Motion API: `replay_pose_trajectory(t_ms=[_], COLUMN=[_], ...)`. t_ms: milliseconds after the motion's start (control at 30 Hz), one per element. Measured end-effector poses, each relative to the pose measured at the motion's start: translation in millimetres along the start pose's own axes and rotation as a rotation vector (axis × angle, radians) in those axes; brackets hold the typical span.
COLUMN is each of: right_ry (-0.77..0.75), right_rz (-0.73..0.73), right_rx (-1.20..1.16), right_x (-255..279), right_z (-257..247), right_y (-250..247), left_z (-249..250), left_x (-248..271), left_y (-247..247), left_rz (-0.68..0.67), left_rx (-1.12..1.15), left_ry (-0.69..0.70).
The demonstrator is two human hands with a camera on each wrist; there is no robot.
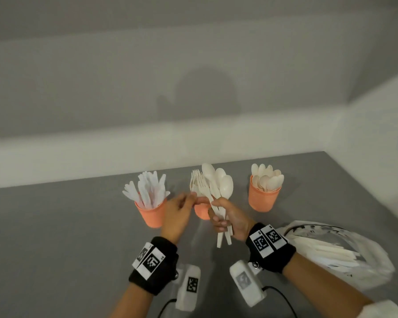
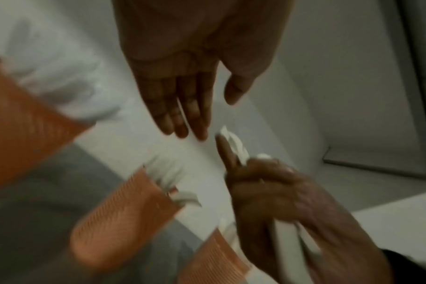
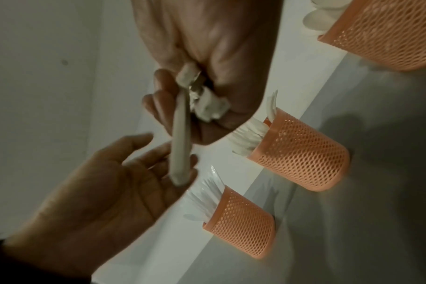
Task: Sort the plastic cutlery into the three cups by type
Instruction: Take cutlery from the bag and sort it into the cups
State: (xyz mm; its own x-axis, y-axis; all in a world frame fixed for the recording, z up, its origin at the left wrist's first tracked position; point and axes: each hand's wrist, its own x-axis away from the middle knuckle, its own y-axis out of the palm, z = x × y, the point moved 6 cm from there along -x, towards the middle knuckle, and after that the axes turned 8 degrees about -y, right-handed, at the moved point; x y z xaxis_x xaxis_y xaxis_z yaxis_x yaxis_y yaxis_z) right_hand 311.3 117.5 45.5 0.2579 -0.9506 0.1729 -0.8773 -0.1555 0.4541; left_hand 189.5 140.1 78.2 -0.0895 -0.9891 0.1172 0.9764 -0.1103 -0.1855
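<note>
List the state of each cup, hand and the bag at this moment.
Left cup: upright, full of knives.
Middle cup: upright, holds forks, partly hidden by the hands.
Right cup: upright, full of spoons.
Right hand: grips a bunch of spoons and forks.
Left hand: open, fingers reaching toward the bunch.
Plastic bag: lying on the table, more cutlery inside.

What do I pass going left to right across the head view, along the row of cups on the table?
Cup of knives → left hand → cup of forks, partly hidden behind the hands → right hand gripping a bundle of spoons and forks → cup of spoons → plastic bag of cutlery, nearer the camera.
</note>
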Motion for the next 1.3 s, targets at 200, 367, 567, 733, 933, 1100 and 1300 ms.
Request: replay_pose_trajectory(t_ms=[200,367,567,733,933,1100,1300], right_ry=[0.032,0.050,0.069,0.130,0.136,0.151,0.059], right_rz=[-0.016,-0.018,0.048,-0.065,-0.230,-0.180,0.039], right_rx=[0.078,0.184,0.139,0.009,-0.250,-0.191,0.226], right_x=[6.6,10.4,17.2,26.7,25.9,25.8,29.1], right_z=[6.2,11.6,12.2,12.6,4.5,1.4,-0.9], right_y=[6.8,-3.0,-23.9,-7.6,-4.5,-7.6,-23.5], left_z=[-23.9,-9.7,-6.0,-5.2,0.6,-3.2,-4.1], left_x=[5.5,0.4,-0.5,10.8,17.0,11.0,4.3], left_y=[36.6,12.1,7.5,47.3,62.8,64.2,43.0], left_rz=[-0.168,0.141,0.064,-0.260,-0.386,-0.282,0.081], left_rx=[0.239,0.340,0.303,0.172,0.280,0.223,0.268], left_ry=[-0.252,-0.156,-0.150,-0.172,-0.175,-0.164,-0.166])
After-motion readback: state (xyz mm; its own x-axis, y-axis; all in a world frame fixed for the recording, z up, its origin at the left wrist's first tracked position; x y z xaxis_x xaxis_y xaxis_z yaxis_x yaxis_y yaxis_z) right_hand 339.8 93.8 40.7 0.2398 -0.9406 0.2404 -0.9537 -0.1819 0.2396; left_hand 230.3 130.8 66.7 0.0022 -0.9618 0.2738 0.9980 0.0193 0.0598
